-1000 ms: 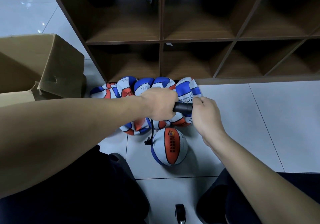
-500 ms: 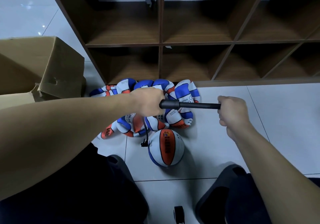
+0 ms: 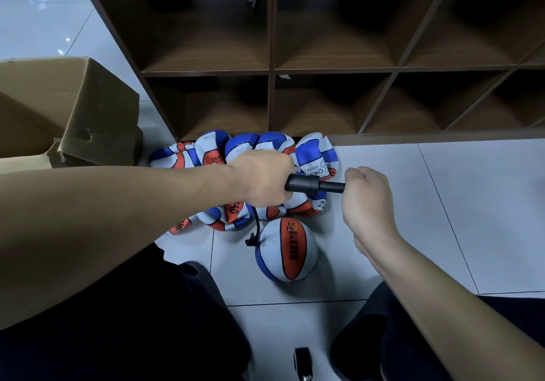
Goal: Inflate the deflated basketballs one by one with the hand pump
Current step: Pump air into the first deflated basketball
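While a small black caster wheel (image 3: 303,361) sits at the near edge of the tiled floor (image 3: 472,218) between the person's dark-clad knees, the round basketball (image 3: 286,251) rests just beyond them, looking nearly full. A thin black hose (image 3: 256,227) drops from the pump to a fitting touching the ball's left side. Above the ball, the left hand (image 3: 262,178) is wrapped tightly around the pump (image 3: 303,184) barrel, and the right hand (image 3: 368,197) is closed in a fist around the handle at the end of the rod, which shows only a short length between barrel and fist. So both hands are clamped on the pump, fairly close together, in what I judge to be mid-stroke.

Behind the hands, a heap of flat, folded balls (image 3: 241,156) in blue, white and orange lies against the foot of the brown shelf unit (image 3: 271,68), with a cardboard box (image 3: 73,109) to the left.

Several risks stand out. The ball lies loose on smooth tile, held by nothing but the hose; a hard stroke could tug the hose, roll the ball and pull or bend the needle at the valve. Pumping with the barrel unsupported in the air could also twist the hose fitting loose, leaking air. Overfilling is possible, since no gauge is visible.
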Action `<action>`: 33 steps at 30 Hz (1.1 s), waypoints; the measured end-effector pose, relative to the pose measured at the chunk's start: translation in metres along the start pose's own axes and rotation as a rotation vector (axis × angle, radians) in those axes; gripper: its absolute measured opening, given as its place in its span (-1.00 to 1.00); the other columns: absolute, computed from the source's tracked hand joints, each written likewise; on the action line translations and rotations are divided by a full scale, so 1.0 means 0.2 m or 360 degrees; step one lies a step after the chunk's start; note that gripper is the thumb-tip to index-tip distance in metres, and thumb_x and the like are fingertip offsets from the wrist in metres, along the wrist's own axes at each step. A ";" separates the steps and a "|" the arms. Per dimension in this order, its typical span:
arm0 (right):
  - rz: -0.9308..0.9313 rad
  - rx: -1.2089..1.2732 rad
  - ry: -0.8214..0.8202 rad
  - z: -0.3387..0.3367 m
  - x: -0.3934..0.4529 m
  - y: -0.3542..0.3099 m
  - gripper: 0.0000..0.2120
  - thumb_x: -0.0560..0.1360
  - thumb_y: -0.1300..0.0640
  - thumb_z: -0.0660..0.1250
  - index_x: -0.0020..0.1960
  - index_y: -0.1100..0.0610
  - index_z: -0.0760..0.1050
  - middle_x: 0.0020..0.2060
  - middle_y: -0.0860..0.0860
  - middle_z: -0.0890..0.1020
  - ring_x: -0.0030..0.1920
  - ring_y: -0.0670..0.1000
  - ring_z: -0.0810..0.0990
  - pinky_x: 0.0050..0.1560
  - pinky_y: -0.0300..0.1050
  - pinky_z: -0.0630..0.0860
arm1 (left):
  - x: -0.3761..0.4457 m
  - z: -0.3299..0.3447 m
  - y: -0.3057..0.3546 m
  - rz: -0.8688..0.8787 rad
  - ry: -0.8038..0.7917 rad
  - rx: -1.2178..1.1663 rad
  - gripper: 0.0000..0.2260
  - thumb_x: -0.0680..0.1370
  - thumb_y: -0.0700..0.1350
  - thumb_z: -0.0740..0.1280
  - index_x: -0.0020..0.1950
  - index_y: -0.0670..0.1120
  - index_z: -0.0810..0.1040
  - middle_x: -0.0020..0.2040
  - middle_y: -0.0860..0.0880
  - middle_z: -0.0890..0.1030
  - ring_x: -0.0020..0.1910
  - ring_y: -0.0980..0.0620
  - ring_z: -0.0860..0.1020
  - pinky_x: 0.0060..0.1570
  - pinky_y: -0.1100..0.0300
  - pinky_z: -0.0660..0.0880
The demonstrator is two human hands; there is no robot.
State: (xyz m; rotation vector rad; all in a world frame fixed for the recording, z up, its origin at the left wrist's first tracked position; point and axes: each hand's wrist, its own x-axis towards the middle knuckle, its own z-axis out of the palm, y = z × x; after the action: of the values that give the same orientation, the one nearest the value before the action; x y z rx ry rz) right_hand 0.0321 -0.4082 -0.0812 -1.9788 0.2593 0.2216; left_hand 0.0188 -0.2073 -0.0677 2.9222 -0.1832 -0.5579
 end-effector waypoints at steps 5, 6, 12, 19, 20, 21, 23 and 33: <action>-0.0047 0.0053 -0.0038 0.06 -0.05 0.01 -0.59 0.71 0.02 0.16 -0.31 0.03 0.31 -0.43 -0.06 0.38 -0.37 0.06 0.32 -0.29 -0.07 0.26 | -0.01 -0.03 0.04 0.0060 0.0035 0.0087 -0.87 0.54 -0.02 0.34 -0.21 0.03 0.53 -0.35 0.02 0.57 -0.37 -0.05 0.56 -0.27 0.03 0.62; -0.0046 0.0056 -0.0051 0.07 -0.05 0.01 -0.58 0.72 -0.04 0.16 -0.29 0.05 0.34 -0.40 -0.02 0.42 -0.37 0.08 0.35 -0.27 -0.06 0.28 | -0.02 -0.03 0.05 0.0068 0.0032 0.0097 -0.87 0.53 -0.01 0.34 -0.22 0.02 0.53 -0.35 0.02 0.57 -0.37 -0.05 0.56 -0.25 0.01 0.64; -0.0061 0.0008 -0.0133 0.09 -0.05 0.01 -0.56 0.70 -0.16 0.14 -0.19 0.10 0.47 -0.27 0.13 0.61 -0.32 0.10 0.43 -0.26 -0.05 0.34 | -0.02 -0.02 0.08 0.0094 0.0049 0.0077 -0.86 0.52 -0.04 0.36 -0.23 0.02 0.50 -0.36 0.01 0.56 -0.35 -0.06 0.58 -0.32 0.08 0.57; 0.0025 -0.0014 -0.0182 -0.01 0.10 -0.03 -0.66 0.59 0.03 0.33 -0.30 0.05 0.31 -0.48 -0.03 0.30 -0.43 0.06 0.25 -0.38 -0.09 0.16 | 0.03 -0.02 0.02 0.0056 0.0078 -0.0117 -0.84 0.53 -0.03 0.35 -0.24 -0.01 0.53 -0.34 -0.02 0.59 -0.37 -0.08 0.57 -0.33 0.00 0.58; 0.0083 0.0002 -0.0119 -0.04 0.13 -0.02 -0.67 0.55 0.09 0.33 -0.32 0.05 0.27 -0.47 -0.03 0.26 -0.39 0.09 0.21 -0.37 -0.07 0.12 | 0.03 -0.01 -0.01 0.0029 0.0055 -0.0115 -0.84 0.53 -0.04 0.34 -0.24 -0.01 0.53 -0.35 -0.01 0.58 -0.39 -0.07 0.55 -0.36 0.02 0.54; 0.0150 0.0032 -0.0055 -0.08 0.16 -0.02 -0.67 0.51 0.13 0.32 -0.34 0.04 0.24 -0.47 -0.02 0.24 -0.38 0.09 0.18 -0.37 -0.06 0.10 | 0.03 -0.01 -0.04 -0.0002 0.0021 -0.0111 -0.84 0.54 -0.05 0.35 -0.24 -0.01 0.53 -0.38 0.00 0.55 -0.42 -0.04 0.52 -0.39 0.06 0.49; 0.0286 0.0115 0.0022 -0.15 0.21 -0.01 -0.68 0.49 0.14 0.33 -0.31 0.03 0.22 -0.44 0.01 0.21 -0.38 0.09 0.13 -0.39 -0.07 0.07 | 0.03 -0.01 -0.11 -0.0042 -0.0072 -0.0135 -0.82 0.55 -0.06 0.37 -0.26 -0.02 0.51 -0.42 0.02 0.49 -0.46 -0.02 0.45 -0.41 0.12 0.40; 0.0115 0.0079 0.0043 -0.06 0.17 0.04 -0.61 0.54 0.07 0.29 -0.34 0.02 0.13 -0.45 -0.06 0.18 -0.28 0.10 0.17 -0.25 0.07 0.15 | 0.04 0.03 -0.18 -0.0092 -0.0209 -0.0134 -0.85 0.56 -0.03 0.39 -0.18 -0.05 0.57 -0.38 -0.03 0.53 -0.44 -0.03 0.48 -0.37 0.08 0.47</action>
State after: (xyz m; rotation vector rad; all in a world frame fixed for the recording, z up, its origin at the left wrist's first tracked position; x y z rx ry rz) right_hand 0.0624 -0.4242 -0.0928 -1.9264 0.3510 0.2332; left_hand 0.0263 -0.1731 -0.0828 2.8186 -0.0889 -0.7483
